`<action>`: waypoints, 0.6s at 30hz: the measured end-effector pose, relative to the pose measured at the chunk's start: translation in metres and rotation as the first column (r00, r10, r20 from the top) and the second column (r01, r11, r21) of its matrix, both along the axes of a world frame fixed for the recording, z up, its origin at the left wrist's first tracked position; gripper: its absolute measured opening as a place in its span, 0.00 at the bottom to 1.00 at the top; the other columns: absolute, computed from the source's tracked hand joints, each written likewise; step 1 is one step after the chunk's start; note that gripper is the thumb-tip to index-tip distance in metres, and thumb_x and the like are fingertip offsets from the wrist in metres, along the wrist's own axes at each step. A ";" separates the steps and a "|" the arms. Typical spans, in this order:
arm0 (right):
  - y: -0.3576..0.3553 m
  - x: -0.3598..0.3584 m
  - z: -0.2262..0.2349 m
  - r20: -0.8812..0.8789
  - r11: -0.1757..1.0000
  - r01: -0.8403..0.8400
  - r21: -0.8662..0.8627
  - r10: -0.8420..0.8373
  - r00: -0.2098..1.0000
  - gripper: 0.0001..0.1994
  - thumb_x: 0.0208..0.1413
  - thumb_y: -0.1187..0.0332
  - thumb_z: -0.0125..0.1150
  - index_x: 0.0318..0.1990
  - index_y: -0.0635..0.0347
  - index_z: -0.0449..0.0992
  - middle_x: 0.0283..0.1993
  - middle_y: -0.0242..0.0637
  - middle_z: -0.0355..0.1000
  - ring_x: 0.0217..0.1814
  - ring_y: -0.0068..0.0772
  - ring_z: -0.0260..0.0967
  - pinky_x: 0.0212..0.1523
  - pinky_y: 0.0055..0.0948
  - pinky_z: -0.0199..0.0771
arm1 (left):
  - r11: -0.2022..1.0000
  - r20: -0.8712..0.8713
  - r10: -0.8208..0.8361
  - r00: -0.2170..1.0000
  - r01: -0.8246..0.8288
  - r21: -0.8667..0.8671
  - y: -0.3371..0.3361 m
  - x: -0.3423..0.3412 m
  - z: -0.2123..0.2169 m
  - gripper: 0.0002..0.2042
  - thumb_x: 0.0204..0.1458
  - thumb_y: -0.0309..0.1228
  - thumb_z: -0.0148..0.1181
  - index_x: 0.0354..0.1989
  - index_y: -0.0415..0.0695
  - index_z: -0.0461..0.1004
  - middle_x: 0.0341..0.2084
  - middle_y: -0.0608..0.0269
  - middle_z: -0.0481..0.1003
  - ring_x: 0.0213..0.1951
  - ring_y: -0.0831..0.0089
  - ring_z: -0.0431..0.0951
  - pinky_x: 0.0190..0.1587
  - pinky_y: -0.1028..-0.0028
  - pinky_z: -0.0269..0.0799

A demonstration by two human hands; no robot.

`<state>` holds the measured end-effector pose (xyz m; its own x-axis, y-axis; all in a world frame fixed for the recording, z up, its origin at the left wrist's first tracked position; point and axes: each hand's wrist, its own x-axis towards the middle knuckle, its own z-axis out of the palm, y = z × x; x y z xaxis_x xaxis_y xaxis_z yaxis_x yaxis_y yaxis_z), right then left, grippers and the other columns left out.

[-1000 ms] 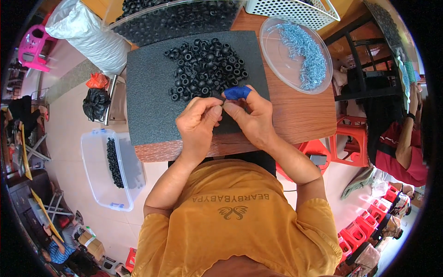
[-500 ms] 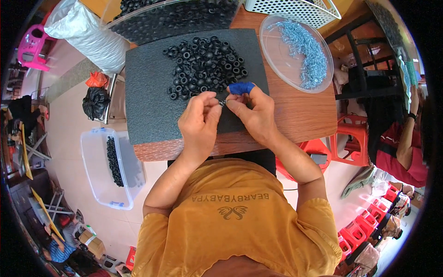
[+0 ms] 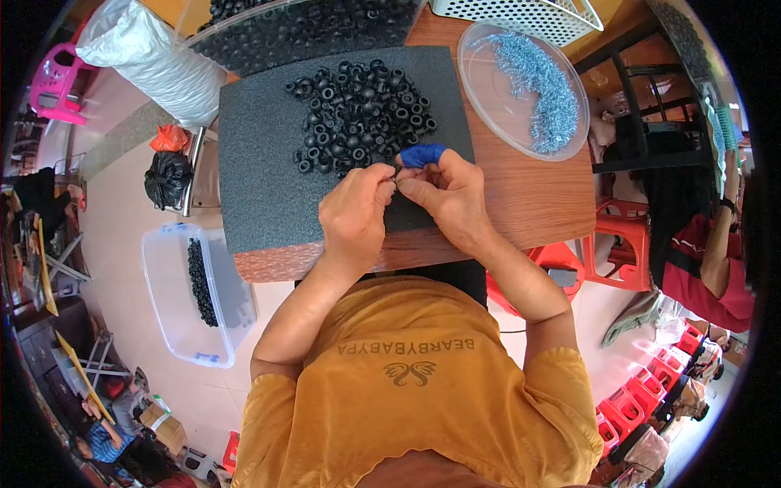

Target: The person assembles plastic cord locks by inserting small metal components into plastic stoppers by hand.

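My left hand [image 3: 355, 210] and my right hand [image 3: 449, 198] meet at their fingertips over the near edge of a dark grey foam mat [image 3: 259, 167]. Both are pinched around a small dark piece [image 3: 396, 176], mostly hidden by the fingers, so its kind cannot be made out. Blue wrapping [image 3: 422, 154] covers the right index finger. Just beyond the fingers lies a heap of small round black plastic parts [image 3: 358, 110], many of them hollow like caps or rings.
A clear bin of black parts [image 3: 301, 39] stands at the table's back. A round clear tray [image 3: 506, 122] at right holds small shiny bluish pieces, near a white perforated basket [image 3: 521, 18]. On the floor at left is another clear bin [image 3: 175, 313]; red stools [image 3: 622, 240] stand at right.
My left fingers have closed in around the small piece, and the left hand has shifted slightly right. The right hand stays almost in place. The heap looks unchanged.
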<state>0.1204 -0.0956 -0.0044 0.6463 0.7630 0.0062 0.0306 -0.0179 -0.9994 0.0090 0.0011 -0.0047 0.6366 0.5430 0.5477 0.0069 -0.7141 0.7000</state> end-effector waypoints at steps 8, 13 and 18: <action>-0.001 0.001 0.001 0.045 0.997 0.058 -0.046 -0.056 0.997 0.11 0.47 0.76 0.63 0.40 0.65 0.74 0.30 0.32 0.73 0.31 0.18 0.67 0.33 0.20 0.69 | 0.967 -0.108 0.053 0.993 -0.078 -0.242 -0.002 0.004 -0.002 0.09 0.50 0.18 0.56 0.40 0.38 0.73 0.24 0.60 0.75 0.23 0.76 0.76 0.26 0.79 0.70; 0.000 0.001 0.004 0.028 0.995 0.081 -0.065 -0.079 0.996 0.11 0.47 0.76 0.63 0.39 0.65 0.74 0.29 0.32 0.73 0.30 0.18 0.67 0.33 0.21 0.69 | 0.984 -0.083 -0.033 0.996 0.017 -0.177 -0.001 -0.001 -0.001 0.15 0.45 0.16 0.59 0.43 0.39 0.72 0.31 0.59 0.74 0.29 0.74 0.77 0.31 0.78 0.71; 0.002 0.001 0.004 0.007 0.993 0.079 -0.090 -0.079 0.997 0.11 0.47 0.76 0.63 0.40 0.65 0.74 0.30 0.33 0.74 0.32 0.18 0.69 0.34 0.21 0.70 | 0.989 -0.078 -0.071 0.994 0.060 -0.135 0.000 0.001 0.001 0.17 0.42 0.16 0.61 0.43 0.40 0.72 0.30 0.59 0.74 0.29 0.74 0.77 0.31 0.78 0.71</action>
